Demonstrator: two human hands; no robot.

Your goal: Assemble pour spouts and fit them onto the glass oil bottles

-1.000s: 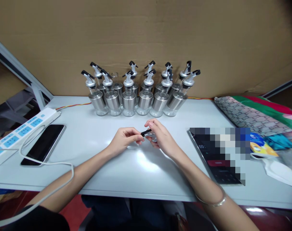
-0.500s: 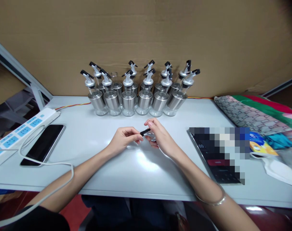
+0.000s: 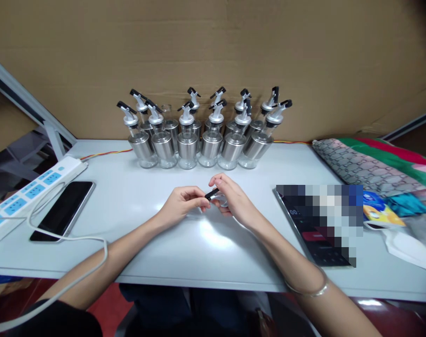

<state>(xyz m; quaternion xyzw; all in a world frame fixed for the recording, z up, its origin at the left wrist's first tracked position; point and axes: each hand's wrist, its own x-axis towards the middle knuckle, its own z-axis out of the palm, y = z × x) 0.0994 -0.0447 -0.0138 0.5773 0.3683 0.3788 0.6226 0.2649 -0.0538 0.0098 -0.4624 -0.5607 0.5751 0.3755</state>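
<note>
Between my hands, above the middle of the table, is a bottle pourer with a black flip cap; its silvery body is mostly hidden by fingers. My left hand pinches the end of the black cap between thumb and fingers. Curled around the silvery part is my right hand, its thumb and forefinger by the cap. Behind them stand two rows of glass bottles with steel sleeves, most topped with a silver pourer with a black cap. A back-row bottle has an uncovered neck.
At left lie a phone and a white power strip, with a white cable crossing over my left forearm. To the right are a dark-screened tablet, partly blurred out, a tissue pack and a patterned cloth. Cardboard stands behind.
The black cap has tilted slightly between my fingers. Both hands stay in nearly the same place; the bottles have not moved.
</note>
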